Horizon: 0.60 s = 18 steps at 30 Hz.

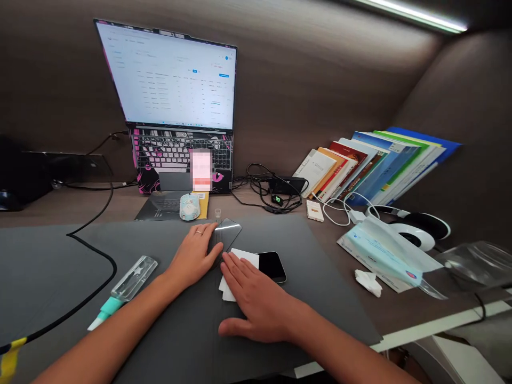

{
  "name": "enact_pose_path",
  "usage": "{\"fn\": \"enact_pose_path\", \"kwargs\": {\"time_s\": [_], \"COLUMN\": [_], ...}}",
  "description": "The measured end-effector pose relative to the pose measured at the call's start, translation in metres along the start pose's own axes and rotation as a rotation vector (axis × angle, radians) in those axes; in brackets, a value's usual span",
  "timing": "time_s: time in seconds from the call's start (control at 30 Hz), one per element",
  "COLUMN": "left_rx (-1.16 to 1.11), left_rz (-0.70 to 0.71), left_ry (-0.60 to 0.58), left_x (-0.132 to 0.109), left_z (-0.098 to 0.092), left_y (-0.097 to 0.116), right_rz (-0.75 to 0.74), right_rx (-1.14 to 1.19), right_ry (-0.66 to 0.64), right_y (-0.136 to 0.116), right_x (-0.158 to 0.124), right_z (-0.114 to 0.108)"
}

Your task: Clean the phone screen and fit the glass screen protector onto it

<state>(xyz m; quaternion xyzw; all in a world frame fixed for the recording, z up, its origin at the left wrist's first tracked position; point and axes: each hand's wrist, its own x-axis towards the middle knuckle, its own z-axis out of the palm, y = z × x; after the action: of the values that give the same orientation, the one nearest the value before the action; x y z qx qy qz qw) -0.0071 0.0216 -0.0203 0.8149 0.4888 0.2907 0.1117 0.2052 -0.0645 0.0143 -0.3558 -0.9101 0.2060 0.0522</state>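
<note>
My left hand [196, 252] rests on the grey desk mat, thumb and fingers at opposite edges of a clear, thin glass sheet [234, 229] that looks like a phone screen protector. Just to its right, my right hand [258, 298] lies flat with fingers stretched over a folded white tissue or wipe [246, 257], thumb spread to the side. A dark-screened smartphone [273, 266] sticks out from beneath the white piece at its right. Left of my left forearm lies a clear spray bottle [136, 277] with a mint-green neck. How firmly the left fingers grip is partly hidden.
A laptop [182, 154] stands at the back, with a mouse [189, 206] before it. Tangled cables [264, 186], a row of books [352, 165], white headphones [420, 232], a tissue pack [380, 256] and a crumpled tissue [368, 282] are to the right. A black cable [114, 266] crosses the mat's left.
</note>
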Motion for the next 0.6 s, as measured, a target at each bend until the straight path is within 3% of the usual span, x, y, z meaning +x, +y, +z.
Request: {"fn": "enact_pose_path", "kwargs": {"time_s": [0.27,0.47,0.6], "left_rx": [0.081,0.105,0.109], "left_rz": [0.012,0.025,0.007], "left_ry": [-0.027,-0.058,-0.088], "left_x": [-0.006,-0.008,-0.008], "left_z": [-0.001,-0.005,-0.010], "left_y": [0.005,0.011,0.016], "right_rz": [0.212,0.064,0.091], "right_rx": [-0.103,-0.061,-0.155], "right_ry": [0.014,0.117,0.259], "right_y": [0.040,0.073,0.095], "right_x": [-0.054,-0.082,-0.074], "right_z": [-0.021,-0.028,-0.049]}}
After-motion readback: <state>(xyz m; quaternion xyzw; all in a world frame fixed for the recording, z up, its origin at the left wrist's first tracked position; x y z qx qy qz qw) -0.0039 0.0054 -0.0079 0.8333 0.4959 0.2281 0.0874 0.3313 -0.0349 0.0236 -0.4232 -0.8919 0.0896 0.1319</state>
